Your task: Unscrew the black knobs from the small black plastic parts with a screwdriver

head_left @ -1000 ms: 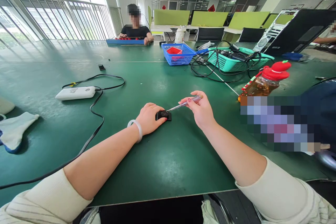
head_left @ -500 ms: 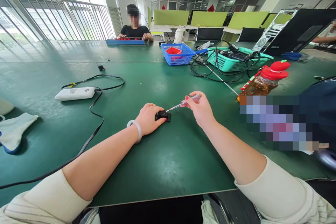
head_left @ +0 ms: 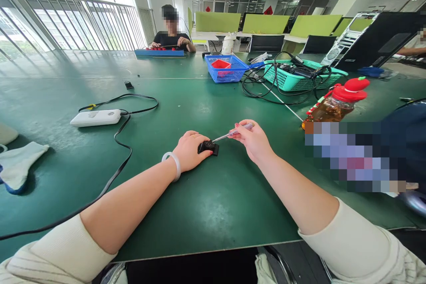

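My left hand (head_left: 191,150) rests on the green table (head_left: 213,206), its thumb and fingers closed around a small black part (head_left: 209,146) with a flat base. What the part is, I cannot make out. In my right hand (head_left: 253,142) is a screwdriver (head_left: 244,128) with a clear purplish handle, held between thumb and fingers. Its thin metal shaft slants down to the left, and the tip meets the top of the black part or lies just at it. The fingers partly cover the part's left side.
A white power strip (head_left: 96,118) with a black cable lies to the left, near a glove (head_left: 25,164). Beyond are a small black piece (head_left: 128,85), a blue basket (head_left: 229,75) and a teal basket (head_left: 289,80) of cables. A red-lidded bottle (head_left: 333,105) leans at right. A person (head_left: 171,40) sits opposite.
The screwdriver's handle has dipped slightly, so its shaft lies a little flatter. My left hand keeps its hold on the black part. The person opposite has raised a hand a little.
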Demonstrator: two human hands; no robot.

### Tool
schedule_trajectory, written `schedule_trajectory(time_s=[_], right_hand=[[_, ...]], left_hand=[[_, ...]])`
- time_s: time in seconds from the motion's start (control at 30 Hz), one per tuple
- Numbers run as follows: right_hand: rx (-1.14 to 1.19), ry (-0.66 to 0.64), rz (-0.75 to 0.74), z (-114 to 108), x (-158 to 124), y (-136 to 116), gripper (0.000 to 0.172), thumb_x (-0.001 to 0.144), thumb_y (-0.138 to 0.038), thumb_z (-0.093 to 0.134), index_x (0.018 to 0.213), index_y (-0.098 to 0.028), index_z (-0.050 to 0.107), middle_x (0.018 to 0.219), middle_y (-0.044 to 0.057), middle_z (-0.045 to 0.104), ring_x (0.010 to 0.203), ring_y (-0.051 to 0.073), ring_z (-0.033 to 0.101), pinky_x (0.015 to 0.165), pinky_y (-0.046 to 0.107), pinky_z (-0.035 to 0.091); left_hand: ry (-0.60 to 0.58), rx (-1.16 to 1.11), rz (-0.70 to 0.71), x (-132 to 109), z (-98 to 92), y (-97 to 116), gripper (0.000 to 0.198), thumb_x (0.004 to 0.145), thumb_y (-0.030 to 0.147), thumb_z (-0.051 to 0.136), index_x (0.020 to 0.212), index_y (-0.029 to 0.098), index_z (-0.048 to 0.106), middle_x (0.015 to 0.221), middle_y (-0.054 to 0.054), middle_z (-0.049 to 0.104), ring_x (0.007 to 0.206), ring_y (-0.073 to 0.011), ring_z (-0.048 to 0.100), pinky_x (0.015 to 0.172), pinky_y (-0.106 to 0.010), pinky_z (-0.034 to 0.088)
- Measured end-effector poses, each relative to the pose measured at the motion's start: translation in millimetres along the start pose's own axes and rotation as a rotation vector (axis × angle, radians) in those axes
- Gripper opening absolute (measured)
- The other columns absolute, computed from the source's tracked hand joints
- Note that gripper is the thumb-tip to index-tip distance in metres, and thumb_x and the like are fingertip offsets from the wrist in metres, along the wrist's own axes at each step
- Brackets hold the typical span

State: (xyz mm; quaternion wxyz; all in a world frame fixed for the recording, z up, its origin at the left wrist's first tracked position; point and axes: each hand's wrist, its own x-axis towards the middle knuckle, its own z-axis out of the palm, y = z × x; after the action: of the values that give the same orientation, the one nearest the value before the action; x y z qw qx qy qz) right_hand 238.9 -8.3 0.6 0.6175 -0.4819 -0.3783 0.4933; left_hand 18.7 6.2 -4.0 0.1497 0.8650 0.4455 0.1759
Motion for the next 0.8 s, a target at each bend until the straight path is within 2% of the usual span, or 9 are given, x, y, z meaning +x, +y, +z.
schedule_trajectory(time_s=[0.17, 0.3, 0.43, 0.8], right_hand=[[-0.032, 0.007, 0.018, 0.2, -0.4, -1.4, 0.039, 0.071, -0.041, 0.084, 0.083, -0.024, 0.052, 0.07, -0.003, 0.071, 0.065, 0.016, 0.071, 0.081, 0.04, 0.062], [0.033, -0.032, 0.094, 1.0, -1.0, -1.1, 0.031, 0.073, -0.027, 0.081, 0.084, -0.024, 0.052, 0.073, -0.001, 0.072, 0.072, 0.019, 0.073, 0.083, 0.042, 0.062], [0.099, 0.012, 0.135, -1.1, 0.6, 0.1, 0.023, 0.074, -0.019, 0.074, 0.083, -0.023, 0.053, 0.072, 0.001, 0.074, 0.073, 0.018, 0.074, 0.086, 0.041, 0.061], [0.089, 0.002, 0.171, -1.4, 3.2, 5.7, 0.026, 0.078, -0.032, 0.078, 0.083, -0.024, 0.054, 0.073, 0.002, 0.075, 0.069, 0.019, 0.074, 0.08, 0.041, 0.064]], left_hand=[[-0.008, 0.006, 0.001, 0.0, 0.0, 0.2, 0.037, 0.086, 0.043, 0.062, 0.115, 0.021, 0.068, 0.119, -0.006, 0.071, 0.129, -0.0329, 0.048, 0.112, -0.051, 0.038], [0.001, 0.001, 0.011, 0.3, 0.2, -0.5, 0.036, 0.085, 0.042, 0.063, 0.114, 0.022, 0.069, 0.117, -0.007, 0.072, 0.127, -0.0326, 0.049, 0.111, -0.051, 0.039], [0.003, 0.004, 0.008, 0.3, 0.6, -1.0, 0.036, 0.085, 0.042, 0.063, 0.114, 0.022, 0.069, 0.118, -0.008, 0.071, 0.127, -0.0328, 0.049, 0.111, -0.051, 0.04], [0.006, 0.007, 0.0, 0.5, 0.7, -1.0, 0.036, 0.085, 0.043, 0.063, 0.114, 0.022, 0.069, 0.118, -0.008, 0.071, 0.127, -0.0327, 0.05, 0.111, -0.05, 0.04]])
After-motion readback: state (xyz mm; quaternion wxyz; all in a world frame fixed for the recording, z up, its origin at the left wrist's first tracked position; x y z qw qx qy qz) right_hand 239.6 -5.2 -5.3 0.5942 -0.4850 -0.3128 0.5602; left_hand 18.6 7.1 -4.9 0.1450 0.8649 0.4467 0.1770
